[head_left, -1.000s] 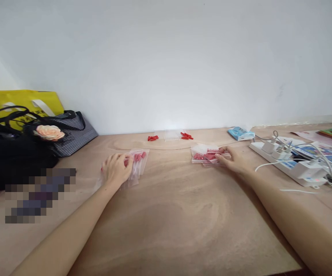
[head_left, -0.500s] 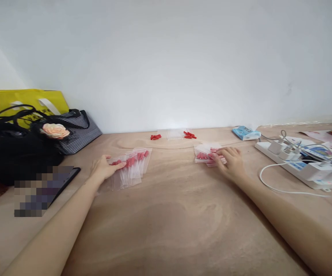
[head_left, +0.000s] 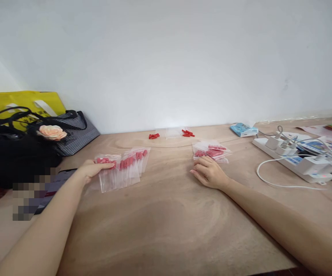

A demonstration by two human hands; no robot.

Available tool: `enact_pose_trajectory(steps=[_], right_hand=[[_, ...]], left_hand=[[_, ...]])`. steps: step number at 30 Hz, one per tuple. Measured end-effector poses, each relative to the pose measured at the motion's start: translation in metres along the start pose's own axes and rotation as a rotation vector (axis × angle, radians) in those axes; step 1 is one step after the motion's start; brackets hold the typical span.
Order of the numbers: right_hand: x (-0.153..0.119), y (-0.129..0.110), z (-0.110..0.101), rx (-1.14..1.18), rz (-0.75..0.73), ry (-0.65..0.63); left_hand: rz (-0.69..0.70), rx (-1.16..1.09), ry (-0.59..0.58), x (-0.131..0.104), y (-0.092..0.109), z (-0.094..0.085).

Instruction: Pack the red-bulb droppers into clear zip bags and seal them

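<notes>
My left hand (head_left: 92,169) is closed at the left end of a fanned row of clear zip bags. Its thumb lies over the leftmost zip bag (head_left: 108,180), which has small red pieces near its top; the fingers behind are mostly hidden. More zip bags (head_left: 135,168) with red pieces overlap to the right of it. My right hand (head_left: 208,173) rests on the table at the near edge of a second pile of zip bags (head_left: 225,152), also with red pieces inside. Its fingers are loosely bent and a little apart, with nothing visible in them.
Two small heaps of red pieces (head_left: 154,136) (head_left: 188,133) lie near the wall beside flat clear bags (head_left: 173,133). A blue packet (head_left: 243,130), a white power strip (head_left: 295,161) and cables are at right. Handbags (head_left: 78,132) and a partly blurred phone (head_left: 50,191) are at left.
My left hand has moved left, and the leftmost zip bag now shows more fully, spread from the others. My right hand has come off the right pile, toward me and left.
</notes>
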State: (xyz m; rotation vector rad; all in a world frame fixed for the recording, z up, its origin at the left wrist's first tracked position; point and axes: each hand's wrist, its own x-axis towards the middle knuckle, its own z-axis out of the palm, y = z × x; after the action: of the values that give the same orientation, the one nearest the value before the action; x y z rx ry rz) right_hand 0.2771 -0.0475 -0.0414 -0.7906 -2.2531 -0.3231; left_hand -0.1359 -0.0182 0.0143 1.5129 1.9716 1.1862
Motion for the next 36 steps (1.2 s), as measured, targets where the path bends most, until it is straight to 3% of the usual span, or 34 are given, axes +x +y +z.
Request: enact_pose_trajectory(steps=[3,4,7,10,11,13,15,19,22,25,31,36], right_hand=[[0.0,-0.001,0.002,0.034,0.029,0.028],[0.001,-0.003,0.004,0.054,0.045,0.04],[0.007,-0.012,0.012,0.149,0.125,0.063],[0.016,-0.023,0.023,0.292,0.218,0.041],[0.02,-0.026,0.026,0.337,0.243,0.03],[0.027,-0.03,0.033,0.396,0.289,0.03],[0.033,-0.032,0.038,0.416,0.33,0.072],[0.035,-0.027,0.042,0.389,0.313,0.178],[0.033,-0.023,0.043,0.355,0.215,0.189],[0.03,-0.02,0.042,0.271,0.126,0.158],[0.027,-0.018,0.034,-0.014,-0.018,-0.005],[0.028,-0.019,0.027,-0.064,-0.134,0.027]], left_hand=[[-0.191,-0.282,-0.168,-0.009,0.025,-0.006],[-0.176,-0.379,-0.186,-0.014,0.035,-0.005],[0.041,-0.564,-0.152,-0.033,0.067,0.013],[0.257,-0.62,-0.132,-0.052,0.091,0.051],[0.306,-0.602,-0.194,-0.057,0.096,0.066],[0.416,-0.568,-0.315,-0.064,0.101,0.095],[0.585,-0.513,-0.358,-0.067,0.101,0.119],[0.826,-0.388,-0.26,-0.064,0.092,0.147],[0.859,-0.281,-0.23,-0.063,0.082,0.15],[0.931,-0.118,-0.263,-0.066,0.071,0.141],[1.281,0.19,-0.281,-0.077,0.053,0.115],[1.488,0.333,-0.167,-0.083,0.054,0.113]])
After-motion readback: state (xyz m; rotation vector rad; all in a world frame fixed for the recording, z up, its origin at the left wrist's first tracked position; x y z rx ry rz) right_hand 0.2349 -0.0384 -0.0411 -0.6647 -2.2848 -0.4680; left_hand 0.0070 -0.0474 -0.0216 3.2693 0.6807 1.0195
